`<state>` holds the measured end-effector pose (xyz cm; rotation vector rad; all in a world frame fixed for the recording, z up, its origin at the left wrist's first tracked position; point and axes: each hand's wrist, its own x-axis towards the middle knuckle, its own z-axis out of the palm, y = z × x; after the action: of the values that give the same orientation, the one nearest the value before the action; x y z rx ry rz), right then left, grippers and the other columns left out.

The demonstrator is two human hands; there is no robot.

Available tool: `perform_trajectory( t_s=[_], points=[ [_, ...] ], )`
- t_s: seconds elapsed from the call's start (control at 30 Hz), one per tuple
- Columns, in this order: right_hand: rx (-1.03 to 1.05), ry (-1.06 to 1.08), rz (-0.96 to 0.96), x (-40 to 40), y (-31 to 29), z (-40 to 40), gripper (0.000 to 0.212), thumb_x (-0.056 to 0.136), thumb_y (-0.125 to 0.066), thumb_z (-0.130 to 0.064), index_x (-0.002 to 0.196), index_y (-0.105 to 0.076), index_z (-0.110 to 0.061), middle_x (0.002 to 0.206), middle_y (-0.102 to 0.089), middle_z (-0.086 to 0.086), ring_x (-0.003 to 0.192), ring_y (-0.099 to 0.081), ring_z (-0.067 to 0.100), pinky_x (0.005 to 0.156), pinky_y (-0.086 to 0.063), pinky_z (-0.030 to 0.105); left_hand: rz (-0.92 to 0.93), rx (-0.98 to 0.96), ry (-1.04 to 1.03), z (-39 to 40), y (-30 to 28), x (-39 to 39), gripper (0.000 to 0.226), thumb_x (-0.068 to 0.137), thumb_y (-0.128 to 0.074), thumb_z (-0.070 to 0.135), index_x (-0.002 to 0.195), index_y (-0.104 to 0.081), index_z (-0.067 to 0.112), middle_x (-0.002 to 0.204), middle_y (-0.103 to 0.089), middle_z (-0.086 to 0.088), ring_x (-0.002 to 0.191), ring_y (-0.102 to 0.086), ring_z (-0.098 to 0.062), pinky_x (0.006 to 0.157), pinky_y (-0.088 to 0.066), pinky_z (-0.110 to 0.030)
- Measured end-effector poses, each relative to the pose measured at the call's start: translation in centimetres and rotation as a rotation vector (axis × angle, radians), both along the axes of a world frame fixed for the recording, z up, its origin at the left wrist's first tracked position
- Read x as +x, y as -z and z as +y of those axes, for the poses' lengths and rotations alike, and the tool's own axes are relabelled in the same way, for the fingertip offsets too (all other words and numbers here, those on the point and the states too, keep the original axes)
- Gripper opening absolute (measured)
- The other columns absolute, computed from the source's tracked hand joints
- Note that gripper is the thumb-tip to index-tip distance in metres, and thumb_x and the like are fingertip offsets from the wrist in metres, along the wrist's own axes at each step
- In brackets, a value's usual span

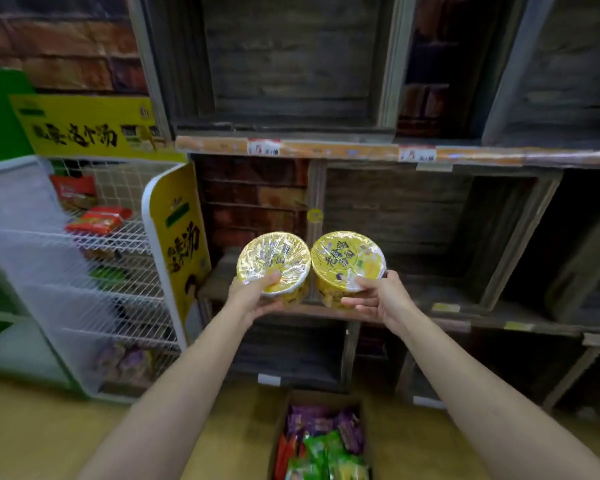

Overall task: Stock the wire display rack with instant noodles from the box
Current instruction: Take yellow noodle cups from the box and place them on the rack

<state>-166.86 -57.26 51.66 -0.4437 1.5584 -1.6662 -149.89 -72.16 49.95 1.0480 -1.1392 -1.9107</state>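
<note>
I hold two yellow instant noodle bowls side by side at chest height in front of the wooden shelving. My left hand (pixel 257 295) grips the left bowl (pixel 273 259), thumb on its shiny lid. My right hand (pixel 378 299) grips the right bowl (pixel 347 259), thumb on the lid's rim and fingers under it. The white wire display rack (pixel 118 237) stands to the left with yellow side panels; red noodle packets (pixel 99 220) lie on its upper shelves, purple ones lower down. The cardboard box (pixel 321 441) sits open on the floor between my forearms, holding purple, green and red packets.
Dark wooden crate shelves (pixel 413 216) with orange price strips (pixel 326 148) fill the wall ahead, with nothing visible in them. A green and white fixture (pixel 0 116) stands at the far left. The floor (pixel 32 427) is yellowish wood.
</note>
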Motion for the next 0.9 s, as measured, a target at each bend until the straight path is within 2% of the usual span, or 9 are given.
perform_trajectory(
  t_s=[0.07, 0.17, 0.23, 0.37, 0.5, 0.63, 0.8, 0.9],
  points=[
    [0.011, 0.024, -0.065, 0.7, 2.4, -0.6, 0.039, 0.091, -0.054, -0.004, 0.124, -0.034, -0.010, 0.110, -0.062, 0.020, 0.057, -0.071, 0.025, 0.036, -0.048, 0.020, -0.030, 0.016, 0.007, -0.5, 1.4, 0.4, 0.050, 0.077, -0.075, 0.007, 0.123, -0.054, 0.009, 0.104, -0.066, -0.010, 0.083, -0.065, -0.024, 0.048, -0.058, -0.034],
    [0.034, 0.056, -0.117, 1.8, 5.1, -0.7, 0.033, 0.092, -0.054, -0.004, 0.119, -0.035, -0.011, 0.109, -0.063, 0.019, 0.058, -0.071, 0.025, 0.037, -0.049, 0.019, -0.072, 0.046, 0.027, -1.0, 4.0, 1.6, 0.048, 0.078, -0.073, 0.003, 0.122, -0.054, 0.007, 0.097, -0.067, -0.007, 0.079, -0.065, -0.022, 0.053, -0.059, -0.039],
    [0.053, 0.051, -0.109, 2.2, 6.2, -0.6, 0.035, 0.092, -0.055, -0.004, 0.119, -0.034, -0.014, 0.115, -0.062, 0.019, 0.060, -0.072, 0.025, 0.038, -0.050, 0.020, -0.107, 0.087, 0.035, -1.5, 5.6, 2.3, 0.051, 0.077, -0.074, 0.002, 0.123, -0.054, 0.007, 0.105, -0.065, -0.010, 0.082, -0.065, -0.024, 0.057, -0.059, -0.042],
    [0.099, -0.033, -0.019, 3.3, 7.8, 0.0, 0.046, 0.092, -0.056, -0.007, 0.128, -0.031, -0.020, 0.109, -0.065, 0.014, 0.059, -0.071, 0.025, 0.039, -0.050, 0.022, -0.139, 0.105, 0.010, -2.9, 8.1, 3.5, 0.051, 0.074, -0.075, -0.002, 0.118, -0.052, 0.010, 0.109, -0.064, -0.012, 0.081, -0.065, -0.026, 0.048, -0.058, -0.038],
    [0.159, -0.116, 0.047, 4.3, 9.7, 0.5, 0.053, 0.089, -0.062, -0.010, 0.131, -0.032, -0.021, 0.105, -0.068, 0.011, 0.065, -0.072, 0.026, 0.044, -0.052, 0.023, -0.151, 0.060, 0.083, -3.6, 9.7, 4.0, 0.065, 0.069, -0.081, 0.004, 0.126, -0.049, 0.014, 0.120, -0.064, -0.012, 0.098, -0.066, -0.031, 0.063, -0.060, -0.042],
    [0.161, -0.111, 0.019, 3.9, 11.3, 0.9, 0.061, 0.086, -0.064, -0.006, 0.132, -0.029, -0.028, 0.108, -0.066, 0.008, 0.076, -0.072, 0.031, 0.050, -0.055, 0.026, -0.146, 0.014, 0.158, -3.2, 9.8, 4.6, 0.065, 0.074, -0.076, 0.001, 0.128, -0.044, 0.016, 0.118, -0.061, -0.009, 0.097, -0.065, -0.027, 0.057, -0.059, -0.035],
    [0.196, -0.079, -0.027, 3.7, 11.7, 1.2, 0.047, 0.091, -0.060, -0.028, 0.128, -0.031, -0.033, 0.117, -0.059, 0.005, 0.086, -0.070, 0.031, 0.056, -0.059, 0.034, -0.218, -0.029, 0.193, -3.0, 10.5, 4.9, 0.071, 0.072, -0.075, -0.003, 0.129, -0.041, 0.022, 0.118, -0.061, -0.007, 0.097, -0.064, -0.028, 0.068, -0.059, -0.042],
    [0.227, -0.034, -0.012, 3.6, 12.4, 1.6, 0.044, 0.090, -0.060, -0.029, 0.126, -0.035, -0.028, 0.119, -0.056, 0.003, 0.091, -0.067, 0.028, 0.056, -0.060, 0.040, -0.254, -0.040, 0.239, -2.6, 10.9, 5.0, 0.072, 0.072, -0.075, -0.004, 0.127, -0.039, 0.026, 0.113, -0.061, -0.004, 0.093, -0.065, -0.026, 0.064, -0.059, -0.040]
  ],
)
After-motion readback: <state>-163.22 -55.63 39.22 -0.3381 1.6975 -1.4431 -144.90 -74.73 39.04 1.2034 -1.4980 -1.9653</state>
